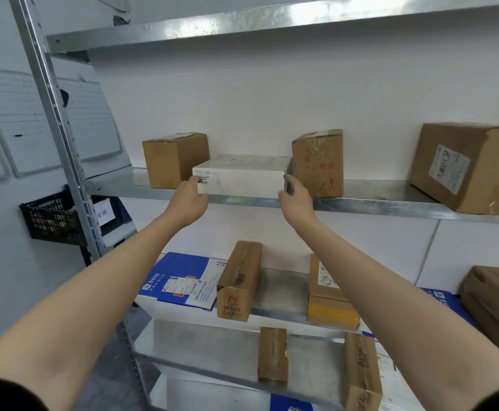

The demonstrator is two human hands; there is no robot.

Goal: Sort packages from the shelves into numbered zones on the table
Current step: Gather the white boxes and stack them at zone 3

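- Head view: the left hand [188, 197] grips the left end of the white box [242, 177], fingers curled at its corner.
- The right hand [297, 195] grips the opposite end (thumb at the lower front edge).
- The white box lies between both hands, on the middle shelf [375, 200].
- Just left of the left hand: a brown carton [174, 158].
- Just right of the right hand: a red-lettered carton [319, 164].

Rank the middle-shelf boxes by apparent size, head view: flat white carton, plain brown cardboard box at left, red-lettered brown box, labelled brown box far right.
1. labelled brown cardboard box, far right
2. flat white carton
3. plain brown cardboard box and red-lettered brown cardboard box: look alike, unranked
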